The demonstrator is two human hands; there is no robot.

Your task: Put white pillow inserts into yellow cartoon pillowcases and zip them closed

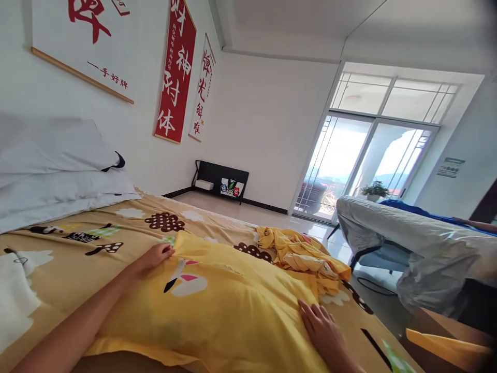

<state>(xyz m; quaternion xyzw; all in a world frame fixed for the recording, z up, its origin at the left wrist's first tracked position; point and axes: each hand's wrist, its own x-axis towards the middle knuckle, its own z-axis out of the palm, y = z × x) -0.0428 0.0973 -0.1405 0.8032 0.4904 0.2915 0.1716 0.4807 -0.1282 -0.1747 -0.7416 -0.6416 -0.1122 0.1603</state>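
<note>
Head view: The yellow pillow (pixel 248 305) lies flat on the bed sheet (pixel 77 280) in the lower centre, directly in front of the person. Its upper face carries a white, pink and black printed figure near the left end.

Left hand (pixel 153 259): located at the pillow's far left corner. The fingers are curled and narrow, holding the edge of the fabric at that corner. The forearm crosses the left side of the pillow.

Right hand (pixel 320 326): located on the right end of the pillow. The fingers are extended, only slightly spread, and rest on the fabric; the thumb's position cannot be told.

Surrounding items: A crumpled yellow cloth (pixel 297 254) lies on the bed sheet beyond the right end of the pillow. White pillows (pixel 58 150) are stacked at the upper left, against the wall. The bed sheet is tan, printed with white clouds and dark brown dotted shapes.

To the right, apart from the bed, stands a worktop covered in clear plastic (pixel 368 215). A potted plant (pixel 375 189) and a blue cloth (pixel 415 208) are seen at its far side. A blue chair (pixel 388 255) stands partly beneath it.
</note>
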